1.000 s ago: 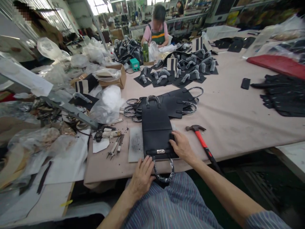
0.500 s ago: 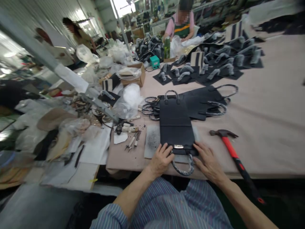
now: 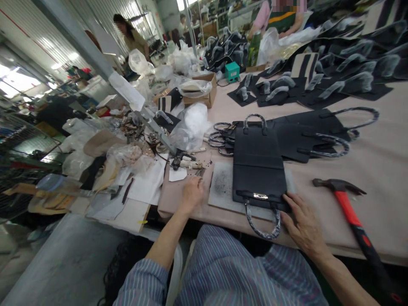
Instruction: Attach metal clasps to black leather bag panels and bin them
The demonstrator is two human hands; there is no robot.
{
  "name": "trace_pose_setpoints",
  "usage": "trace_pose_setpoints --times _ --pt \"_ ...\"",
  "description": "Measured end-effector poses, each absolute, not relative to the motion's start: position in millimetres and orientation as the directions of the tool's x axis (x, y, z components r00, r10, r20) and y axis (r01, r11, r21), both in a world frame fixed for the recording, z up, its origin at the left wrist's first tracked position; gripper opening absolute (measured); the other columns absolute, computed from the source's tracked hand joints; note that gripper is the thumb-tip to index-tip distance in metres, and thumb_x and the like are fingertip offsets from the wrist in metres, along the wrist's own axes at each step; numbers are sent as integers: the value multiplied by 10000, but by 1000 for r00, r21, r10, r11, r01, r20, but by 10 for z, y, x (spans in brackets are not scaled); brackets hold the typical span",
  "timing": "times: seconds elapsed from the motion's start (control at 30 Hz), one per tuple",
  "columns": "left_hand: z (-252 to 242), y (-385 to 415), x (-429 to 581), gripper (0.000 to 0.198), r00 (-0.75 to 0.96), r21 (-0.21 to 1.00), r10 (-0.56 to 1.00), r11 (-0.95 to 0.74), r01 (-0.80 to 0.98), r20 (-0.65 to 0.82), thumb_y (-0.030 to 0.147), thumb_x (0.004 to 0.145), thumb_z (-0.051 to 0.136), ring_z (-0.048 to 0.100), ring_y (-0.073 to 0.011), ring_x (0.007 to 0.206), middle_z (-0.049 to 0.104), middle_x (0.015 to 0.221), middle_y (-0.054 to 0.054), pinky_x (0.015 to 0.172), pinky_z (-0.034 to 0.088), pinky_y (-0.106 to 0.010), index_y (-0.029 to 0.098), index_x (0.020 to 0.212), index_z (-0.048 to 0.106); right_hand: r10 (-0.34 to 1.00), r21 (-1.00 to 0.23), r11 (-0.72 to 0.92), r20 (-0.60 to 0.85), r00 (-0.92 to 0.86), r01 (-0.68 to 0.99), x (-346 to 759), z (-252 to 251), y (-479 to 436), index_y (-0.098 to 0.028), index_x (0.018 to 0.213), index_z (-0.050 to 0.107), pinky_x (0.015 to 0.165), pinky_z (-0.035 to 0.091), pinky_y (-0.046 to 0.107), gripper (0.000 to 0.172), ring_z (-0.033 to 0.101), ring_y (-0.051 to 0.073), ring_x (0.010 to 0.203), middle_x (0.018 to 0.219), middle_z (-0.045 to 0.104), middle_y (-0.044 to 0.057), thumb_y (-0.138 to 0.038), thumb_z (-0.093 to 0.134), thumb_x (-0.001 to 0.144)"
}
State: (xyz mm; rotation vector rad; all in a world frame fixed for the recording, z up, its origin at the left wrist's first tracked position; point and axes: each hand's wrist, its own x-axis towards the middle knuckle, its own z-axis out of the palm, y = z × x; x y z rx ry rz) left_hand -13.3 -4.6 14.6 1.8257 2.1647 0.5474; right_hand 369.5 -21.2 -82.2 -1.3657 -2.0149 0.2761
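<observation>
A black leather bag panel [image 3: 259,163], with a plastic-wrapped handle [image 3: 266,233] at its near end and a metal clasp [image 3: 260,196], lies on a grey board [image 3: 219,187]. At its near right corner my right hand [image 3: 302,223] rests with fingers outstretched and thumb apart, fingertips touching the edge. My left hand [image 3: 191,195] is over the table left of the board, at some slim metal hand tools [image 3: 200,172]. Its fingers are curled and smeared by motion, so I cannot make out whether a tool is in them.
A claw hammer [image 3: 347,208] with a red and black grip lies at right. More black bag panels [image 3: 312,131] are stacked behind. A metal post [image 3: 149,119] rises at left beside plastic bags and a cardboard box [image 3: 204,95]. A co-worker [image 3: 280,21] is across the table.
My left hand has left the bag panel and moved left to the metal tools. My right hand stays at the panel's corner. The view has swung left.
</observation>
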Motion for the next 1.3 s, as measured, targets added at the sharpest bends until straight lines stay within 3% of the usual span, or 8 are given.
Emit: trace_pose_setpoints --times 0.17,0.53,0.63,0.7,0.8,0.87,1.07,1.3 --pt "229 278 -701 263 -403 219 886 451 865 -230 387 868 678 701 -257 993 760 1038 -117 832 512 -311 170 1005 733 881 -542 437 419 -220 718 3702 -860 -199 -230 1509 466 1149 375 615 562 447 380 1407 1510 496 148 -434 500 987" --pt "199 560 -779 178 -202 29 876 238 971 -439 235 627 719 684 -285 725 609 543 -65 605 424 -273 196 551 564 917 -581 368 355 -180 726 3611 -651 -215 -220 1486 475 1150 375 623 521 423 346 1421 1503 495 155 -351 499 982" --pt "187 554 -900 283 -148 158 877 244 957 -458 304 639 725 616 -246 603 504 453 -13 556 399 -270 204 481 512 921 -586 352 356 -158 730 3604 -605 -216 -208 1471 488 1160 364 612 515 409 339 1433 1512 492 152 -331 502 971" --pt "243 493 -950 305 -117 394 887 312 864 -446 375 638 744 581 -211 561 513 472 10 546 424 -266 197 505 534 919 -584 353 364 -153 731 3601 -585 -227 -189 1458 497 1166 358 598 505 405 334 1437 1510 495 155 -321 503 970" --pt "361 364 -809 342 -114 780 923 374 503 -368 449 593 814 623 -186 616 652 641 0 603 517 -283 167 686 645 916 -584 357 373 -150 729 3603 -572 -242 -179 1447 506 1171 352 583 499 406 333 1436 1510 497 154 -317 509 968" --pt "391 302 -540 426 -122 917 954 297 264 -274 470 607 846 677 -192 703 722 785 -37 680 561 -305 147 832 683 913 -583 362 380 -149 727 3607 -574 -243 -183 1443 510 1169 352 582 495 409 334 1432 1509 498 152 -324 514 969" --pt "91 336 422 358 -48 999 999 8 32 -6 396 754 808 739 -216 904 765 980 -85 873 574 -358 156 974 661 909 -579 373 387 -158 725 3616 -592 -233 -207 1455 501 1163 365 588 501 410 336 1435 1515 493 143 -350 511 976" --pt "-264 338 677 232 5 995 998 -55 -83 56 307 822 752 739 -231 1021 767 1082 -102 954 560 -398 176 970 632 901 -572 379 409 -147 727 3607 -628 -230 -224 1463 504 1161 372 591 510 438 345 1416 1503 509 133 -358 520 972"
